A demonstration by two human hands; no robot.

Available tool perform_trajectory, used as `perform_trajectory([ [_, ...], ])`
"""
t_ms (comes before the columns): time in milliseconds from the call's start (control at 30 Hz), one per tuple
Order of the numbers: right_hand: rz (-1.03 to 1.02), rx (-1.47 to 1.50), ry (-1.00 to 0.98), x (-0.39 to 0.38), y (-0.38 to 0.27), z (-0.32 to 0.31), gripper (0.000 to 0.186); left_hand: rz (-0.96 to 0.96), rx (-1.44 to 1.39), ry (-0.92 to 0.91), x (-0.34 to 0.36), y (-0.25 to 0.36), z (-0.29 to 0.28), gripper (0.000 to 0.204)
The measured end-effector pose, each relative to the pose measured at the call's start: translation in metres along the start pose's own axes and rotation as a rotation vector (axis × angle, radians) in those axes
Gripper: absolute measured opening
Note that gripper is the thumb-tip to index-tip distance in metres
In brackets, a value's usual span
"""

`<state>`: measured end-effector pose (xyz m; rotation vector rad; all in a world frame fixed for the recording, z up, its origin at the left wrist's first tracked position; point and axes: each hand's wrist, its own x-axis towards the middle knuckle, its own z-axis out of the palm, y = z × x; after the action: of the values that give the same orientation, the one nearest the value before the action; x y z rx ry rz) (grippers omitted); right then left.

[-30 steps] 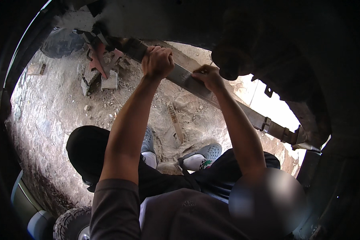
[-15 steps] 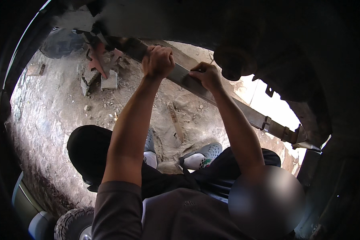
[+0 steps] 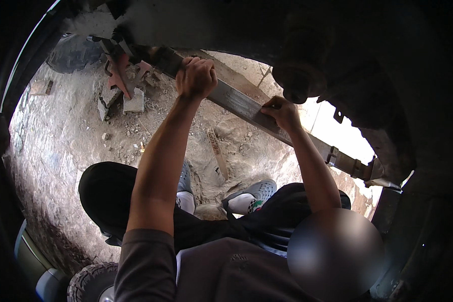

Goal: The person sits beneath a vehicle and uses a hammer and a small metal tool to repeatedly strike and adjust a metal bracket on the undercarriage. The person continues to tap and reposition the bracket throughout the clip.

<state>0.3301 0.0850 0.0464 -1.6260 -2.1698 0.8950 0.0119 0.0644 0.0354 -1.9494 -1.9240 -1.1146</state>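
A long flat metal leaf spring slants across the view beneath the dark underside of a vehicle, from upper left to lower right. My left hand is closed over it near its upper left part, the fingers curled round its far edge. Farther right along the spring, my right hand is closed in a pinch, fingertips touching its flat face. Whatever the pinch may hold is too small or hidden to make out. A metal clamp wraps the spring toward its right end.
A red metal stand and broken blocks are at the upper left. A thin strip lies on the dirt ground near my clogs. Dark vehicle parts hang above right; a tyre shows at lower left.
My right hand has slid right and nearer along the leaf spring, away from my left hand. My left hand stays closed at about the same place on it.
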Motion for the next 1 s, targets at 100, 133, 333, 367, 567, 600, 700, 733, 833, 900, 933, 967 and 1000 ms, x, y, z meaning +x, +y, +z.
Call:
perform_trajectory([
  [100,-0.025,0.095,-0.039,0.016,-0.008,0.016,0.027,-0.010,0.021,0.041,-0.001,0.008,-0.006,0.015],
  [133,-0.019,0.142,-0.061,0.025,-0.016,0.025,0.029,-0.002,0.026,0.064,-0.001,0.009,-0.007,0.015],
  [333,-0.159,0.134,0.021,0.063,-0.047,0.064,0.025,-0.056,-0.012,0.017,0.003,0.013,-0.013,0.015],
  [367,-0.145,0.137,0.010,0.064,-0.044,0.064,0.028,-0.058,-0.011,0.012,0.004,0.014,-0.015,0.015],
  [567,-0.056,0.031,-0.045,0.026,0.011,0.021,0.029,-0.041,0.013,0.010,-0.001,0.006,-0.008,0.014],
  [600,-0.075,0.010,-0.037,0.019,0.017,0.013,0.028,-0.032,0.005,0.018,0.000,0.007,-0.006,0.013],
  [700,-0.106,0.018,-0.034,0.017,0.028,0.010,0.027,0.016,-0.021,0.046,-0.001,-0.001,0.007,0.013],
  [733,-0.097,0.061,-0.044,0.023,0.025,0.015,0.028,0.020,-0.025,0.066,-0.002,-0.001,0.008,0.013],
  [833,-0.066,0.103,-0.043,0.032,-0.027,0.032,0.027,0.003,-0.011,0.067,-0.005,-0.008,0.008,0.013],
  [900,-0.123,0.117,0.028,0.045,-0.047,0.052,0.025,0.000,-0.012,0.052,-0.003,-0.003,0.006,0.013],
  [933,-0.195,0.128,0.088,0.060,-0.047,0.064,0.025,0.001,-0.018,0.049,0.002,0.005,0.003,0.013],
  [967,-0.194,0.129,0.101,0.065,-0.039,0.065,0.025,0.003,-0.027,0.046,0.006,0.011,0.000,0.014],
  [1000,-0.201,0.138,0.098,0.066,-0.048,0.069,0.025,-0.023,-0.012,-0.019,0.006,0.007,-0.001,0.013],
])
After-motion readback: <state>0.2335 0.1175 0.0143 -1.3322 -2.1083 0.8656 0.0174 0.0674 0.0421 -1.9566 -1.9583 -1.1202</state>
